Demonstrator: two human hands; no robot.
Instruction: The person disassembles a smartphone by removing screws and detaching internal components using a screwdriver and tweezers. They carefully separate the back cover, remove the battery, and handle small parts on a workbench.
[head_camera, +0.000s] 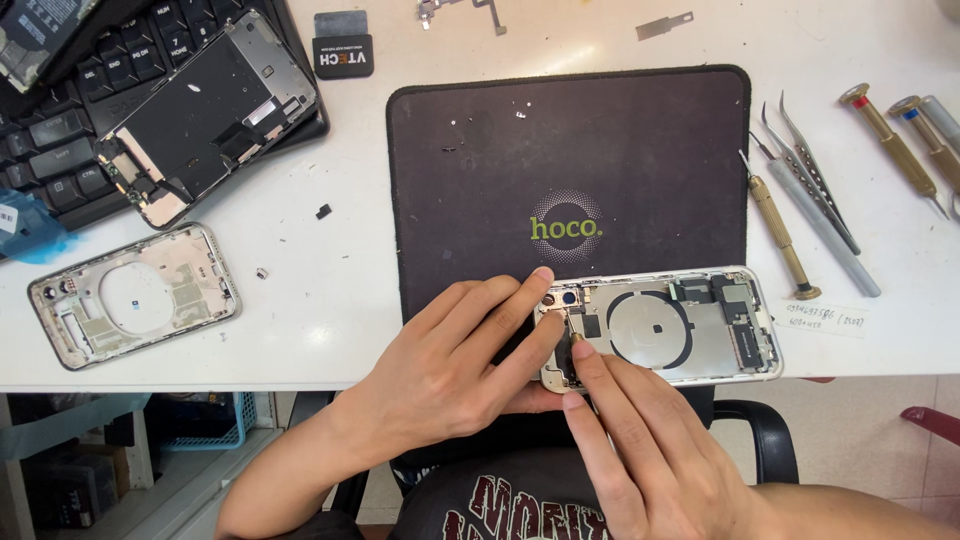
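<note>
Hands meet at the near edge of a white table (340, 250). The left hand (455, 355) grips the left end of an open phone shell (665, 328), with fingers spread over its top edge and thumb underneath. The shell lies flat, half on a dark mat (570, 170) and half past the table's edge, its insides facing up with a round silver coil in the middle. The right hand (630, 440) pinches a thin tool (577, 343) and its tip touches the shell near the camera holes. Most of the tool is hidden by the fingers.

To the right of the mat lie tweezers (815, 175) and a few screwdrivers (780, 230) side by side. Far left on the table rests a second empty phone frame (135, 293). Above it, a phone screen part (205, 115) lies face down across a black keyboard (60, 130). Tiny screws dot the top of the mat. A black chair is below the table.
</note>
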